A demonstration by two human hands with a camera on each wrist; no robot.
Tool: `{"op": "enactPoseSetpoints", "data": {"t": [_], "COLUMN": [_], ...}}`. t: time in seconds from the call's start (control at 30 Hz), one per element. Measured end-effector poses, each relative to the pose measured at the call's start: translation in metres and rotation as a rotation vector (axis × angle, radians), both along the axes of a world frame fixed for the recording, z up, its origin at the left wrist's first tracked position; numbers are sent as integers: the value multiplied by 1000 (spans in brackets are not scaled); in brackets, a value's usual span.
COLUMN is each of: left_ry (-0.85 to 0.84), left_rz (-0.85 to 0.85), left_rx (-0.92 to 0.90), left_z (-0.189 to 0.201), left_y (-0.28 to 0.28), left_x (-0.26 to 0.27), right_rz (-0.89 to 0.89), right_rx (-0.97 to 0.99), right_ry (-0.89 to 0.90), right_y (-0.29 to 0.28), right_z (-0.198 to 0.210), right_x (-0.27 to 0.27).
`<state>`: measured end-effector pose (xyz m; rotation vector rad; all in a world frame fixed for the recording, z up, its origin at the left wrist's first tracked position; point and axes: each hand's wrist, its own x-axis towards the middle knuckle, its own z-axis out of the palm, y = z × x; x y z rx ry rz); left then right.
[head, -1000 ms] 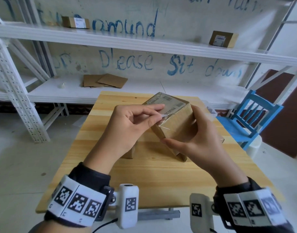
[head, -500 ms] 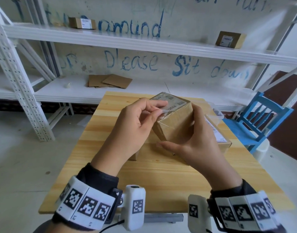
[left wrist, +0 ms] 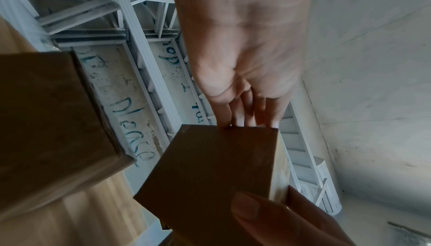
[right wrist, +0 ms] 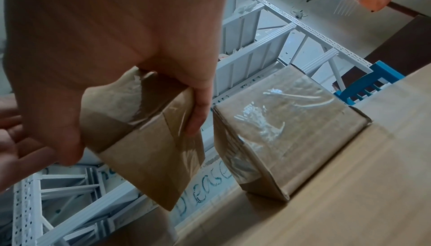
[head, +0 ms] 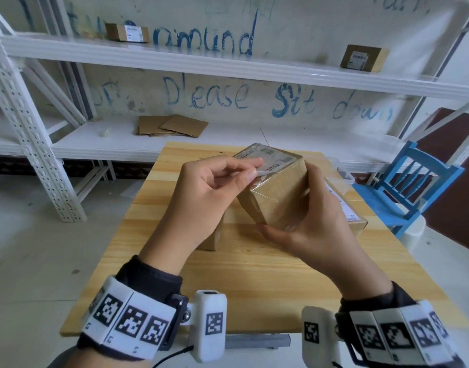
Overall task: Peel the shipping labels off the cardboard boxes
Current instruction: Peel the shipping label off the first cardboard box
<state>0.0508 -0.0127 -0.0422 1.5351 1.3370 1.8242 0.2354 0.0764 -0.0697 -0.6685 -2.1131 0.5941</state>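
My right hand [head: 316,221] grips a small taped cardboard box [head: 279,200] above the wooden table [head: 254,282], thumb under its near corner and fingers round its far side. A shipping label [head: 270,155] covers the box's top face. My left hand [head: 254,171] pinches the label's near corner between thumb and forefinger. In the left wrist view the left fingers [left wrist: 235,115] meet the box's [left wrist: 210,167] top edge. The right wrist view shows the right hand [right wrist: 104,65] wrapped round the box [right wrist: 149,145].
A second box [head: 344,208] with a white label lies on the table behind my right hand, and another box [head: 214,236] sits behind my left hand. White shelving [head: 228,62] holds two labelled boxes and flat cardboard. A blue chair [head: 413,187] stands to the right.
My left thumb and forefinger have shifted up to the label's near corner and pinch it. The held box has moved slightly left, uncovering the labelled box behind my right hand.
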Motion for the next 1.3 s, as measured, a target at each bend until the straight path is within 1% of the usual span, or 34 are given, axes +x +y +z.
{"op": "enactPoseSetpoints", "data": {"t": [0.1,0.2,0.3,0.47,0.57,0.67,0.83,1.3], "left_ry": [34,30,39,169,241,274,278,210], "left_rz": [-1,28,31,47,59,72,72,28], "left_rx": [-19,9,30,20,11,3,-14,-77], "left_z": [0,1,1,-3,-3,-3,-3,2], "left_y": [0,1,1,3,3,1,0,-3], "left_x": [-2,-6,-5,-1,-3,-4,-4,-3], "right_rz": [-47,-99,-91,-74,-94,-100,-95,-107], "right_rx": [47,108,90,26,58,59,53,33], "right_ry": [-18,31,-8,-32,-60,-78,-94,-123], "right_y": [0,1,1,-2,-2,-4,-8,-16], "right_z": [-3,-5,-5,-3,0,2,7,15], "right_x": [-1,-1,-2,-1,3,4,7,16]}}
